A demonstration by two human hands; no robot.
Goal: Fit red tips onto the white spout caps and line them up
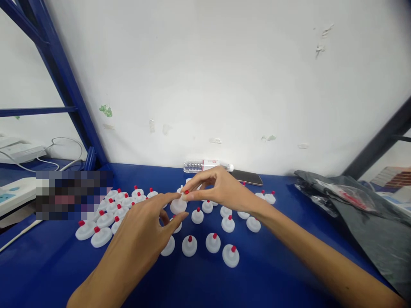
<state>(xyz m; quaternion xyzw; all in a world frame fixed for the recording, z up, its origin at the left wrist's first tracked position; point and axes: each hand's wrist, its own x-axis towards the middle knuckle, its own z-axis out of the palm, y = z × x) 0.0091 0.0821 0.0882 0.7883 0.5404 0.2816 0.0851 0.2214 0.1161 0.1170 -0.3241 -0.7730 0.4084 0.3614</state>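
Note:
My left hand (pixel 149 224) is curled around a round white plastic piece with a nozzle (pixel 178 207), thumb and fingertips at its sides, just above the blue table. From the right, my right hand (pixel 213 184) reaches over it, thumb and fingertips pinched at a small red cap (pixel 186 192) by the nozzle. Whether the cap is fully seated, I cannot tell. Several similar white pieces stand below and to the right, such as a red-capped one (pixel 230 256) in front. Some nearby pieces are partly hidden behind my hands.
More capped white pieces (pixel 105 219) cluster at the left. Against the wall lie a clear water bottle (pixel 208 165) and a dark phone (pixel 247 177). A grey plastic bag (pixel 356 214) covers the right side. A white power strip (pixel 19 192) and blue frame posts (pixel 64 81) stand left.

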